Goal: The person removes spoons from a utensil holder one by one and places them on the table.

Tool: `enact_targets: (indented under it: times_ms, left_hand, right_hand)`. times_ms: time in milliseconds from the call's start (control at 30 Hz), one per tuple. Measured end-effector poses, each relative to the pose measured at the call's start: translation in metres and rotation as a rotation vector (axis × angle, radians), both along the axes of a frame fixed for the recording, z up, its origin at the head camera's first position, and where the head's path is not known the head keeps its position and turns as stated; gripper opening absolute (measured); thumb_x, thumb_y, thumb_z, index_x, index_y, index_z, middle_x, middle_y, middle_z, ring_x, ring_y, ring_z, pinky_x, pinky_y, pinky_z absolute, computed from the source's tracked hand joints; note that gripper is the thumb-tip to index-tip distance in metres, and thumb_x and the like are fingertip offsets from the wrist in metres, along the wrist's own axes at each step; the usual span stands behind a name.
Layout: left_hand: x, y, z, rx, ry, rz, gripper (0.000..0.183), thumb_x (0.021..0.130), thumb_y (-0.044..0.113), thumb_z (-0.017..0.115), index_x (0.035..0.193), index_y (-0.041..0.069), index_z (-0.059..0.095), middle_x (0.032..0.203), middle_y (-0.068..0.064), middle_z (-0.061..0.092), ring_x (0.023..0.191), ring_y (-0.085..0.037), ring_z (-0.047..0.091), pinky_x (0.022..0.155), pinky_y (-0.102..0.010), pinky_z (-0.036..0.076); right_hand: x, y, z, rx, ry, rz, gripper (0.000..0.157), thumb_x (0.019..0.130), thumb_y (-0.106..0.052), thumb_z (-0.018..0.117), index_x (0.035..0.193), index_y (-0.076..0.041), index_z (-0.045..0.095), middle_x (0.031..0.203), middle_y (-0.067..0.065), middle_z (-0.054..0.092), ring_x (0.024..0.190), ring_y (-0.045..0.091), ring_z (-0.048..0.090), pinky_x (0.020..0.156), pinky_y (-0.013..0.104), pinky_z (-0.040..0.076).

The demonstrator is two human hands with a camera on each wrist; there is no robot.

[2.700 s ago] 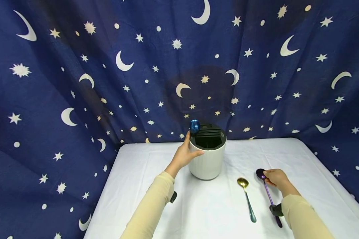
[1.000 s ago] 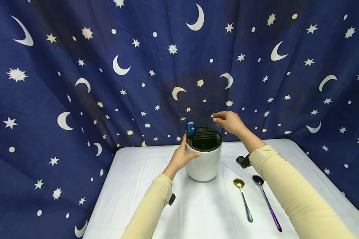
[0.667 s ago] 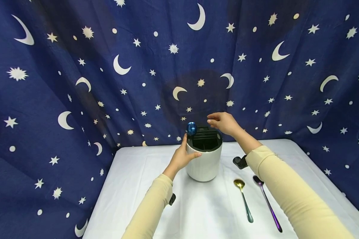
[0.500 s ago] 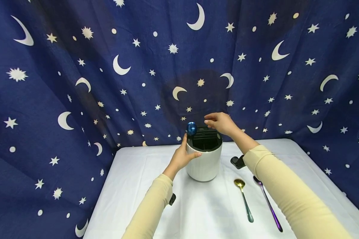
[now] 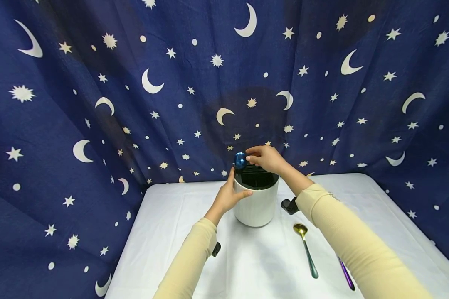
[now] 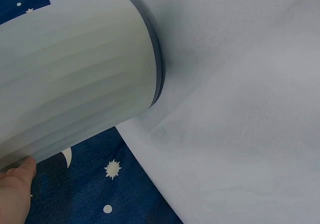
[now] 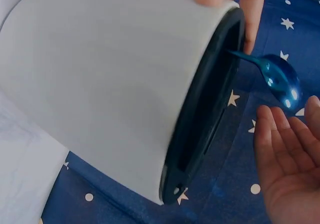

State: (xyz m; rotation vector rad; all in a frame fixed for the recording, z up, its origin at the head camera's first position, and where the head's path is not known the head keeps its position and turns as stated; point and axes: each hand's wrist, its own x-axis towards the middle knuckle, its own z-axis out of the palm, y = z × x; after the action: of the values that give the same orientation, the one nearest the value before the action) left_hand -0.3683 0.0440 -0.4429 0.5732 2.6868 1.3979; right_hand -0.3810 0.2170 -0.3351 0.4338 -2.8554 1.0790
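A white utensil holder (image 5: 255, 209) with a black slotted top stands toward the back of the table. My left hand (image 5: 226, 197) holds it at the left side, the thumb across its front. From the holder's left rim a blue metallic spoon (image 5: 240, 160) sticks up, bowl uppermost. My right hand (image 5: 267, 160) hovers over the holder's top, fingertips close beside the spoon's bowl. In the right wrist view a narrow gap shows between the spoon bowl (image 7: 282, 83) and the extended fingers (image 7: 285, 134).
On the white-covered table (image 5: 194, 199), right of the holder, lies a spoon with a gold bowl and green handle (image 5: 309, 257). Beyond it is a purple spoon (image 5: 345, 272), mostly hidden by the right sleeve. A blue star-and-moon curtain (image 5: 172, 104) hangs behind.
My right hand has let go of the purple spoon, risen over the holder and moved left up to the blue spoon's bowl. The left hand keeps its hold on the holder.
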Motion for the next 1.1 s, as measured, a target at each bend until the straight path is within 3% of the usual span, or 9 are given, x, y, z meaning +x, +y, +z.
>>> enact_targets:
  times_ms: [167, 400, 733, 1100]
  left_hand:
    - [0.0, -0.001, 0.0, 0.003, -0.002, -0.01, 0.106, 0.076, 0.052, 0.068, 0.15, 0.017, 0.0, 0.145, -0.016, 0.03, 0.128, -0.029, 0.036, 0.101, -0.043, 0.033]
    - [-0.002, -0.001, -0.002, 0.0, 0.008, -0.019, 0.106, 0.076, 0.054, 0.067, 0.149, 0.017, -0.001, 0.147, -0.015, 0.027, 0.129, -0.029, 0.034, 0.101, -0.043, 0.032]
    - [-0.003, 0.0, -0.002, -0.012, 0.012, -0.016, 0.106, 0.077, 0.052, 0.067, 0.149, 0.015, 0.0, 0.146, -0.016, 0.028, 0.128, -0.029, 0.036, 0.101, -0.042, 0.033]
    - [0.0, 0.0, 0.0, -0.01, -0.003, 0.004, 0.106, 0.076, 0.053, 0.068, 0.15, 0.017, 0.0, 0.144, -0.017, 0.032, 0.126, -0.03, 0.038, 0.1, -0.043, 0.034]
  right_hand:
    - [-0.002, -0.006, -0.006, -0.032, -0.021, 0.01, 0.039, 0.094, -0.017, 0.056, 0.126, 0.004, 0.053, 0.096, 0.014, 0.066, 0.084, 0.027, 0.063, 0.074, 0.035, 0.052]
    - [-0.003, -0.011, -0.012, -0.217, -0.119, -0.028, 0.037, 0.094, -0.01, 0.054, 0.126, 0.007, 0.051, 0.102, 0.022, 0.063, 0.089, 0.03, 0.063, 0.076, 0.035, 0.052]
    - [-0.001, -0.014, -0.017, -0.363, -0.201, -0.048, 0.029, 0.095, -0.006, 0.05, 0.119, 0.011, 0.052, 0.101, 0.025, 0.061, 0.088, 0.03, 0.064, 0.077, 0.035, 0.052]
    - [0.002, -0.012, 0.0, -0.383, -0.166, -0.061, 0.024, 0.095, -0.006, 0.05, 0.114, 0.009, 0.055, 0.099, 0.023, 0.062, 0.088, 0.031, 0.064, 0.077, 0.034, 0.052]
